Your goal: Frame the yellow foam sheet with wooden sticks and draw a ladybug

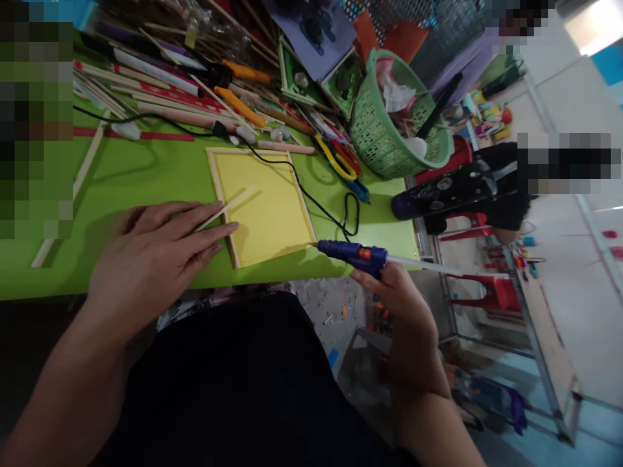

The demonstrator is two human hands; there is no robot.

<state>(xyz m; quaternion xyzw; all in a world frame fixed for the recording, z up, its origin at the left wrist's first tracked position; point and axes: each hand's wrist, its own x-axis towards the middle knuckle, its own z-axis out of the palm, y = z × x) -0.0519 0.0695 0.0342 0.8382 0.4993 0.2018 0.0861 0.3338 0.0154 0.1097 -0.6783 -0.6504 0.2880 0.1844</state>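
Observation:
A yellow square sheet (265,207) lies on the green table, with thin wooden sticks along its left, top and right edges. My left hand (160,243) rests at the sheet's left edge, a slim wooden stick (238,198) held between its fingers and pointing over the yellow surface. At the lower right, my right hand (402,288) grips a blue hot glue gun (353,254). The gun's nozzle is at the sheet's lower right corner, and a pale glue stick (423,264) sticks out of its back. Its trigger is hidden by the hand.
A black cord (272,161) crosses the sheet's top. Behind lie yellow-handled pliers (335,159), orange-handled cutters (238,107) and many sticks. A green basket (389,143) holding scraps stands at the right, near a dark bottle-like object (438,191). Another person's dark sleeve (506,214) shows beyond.

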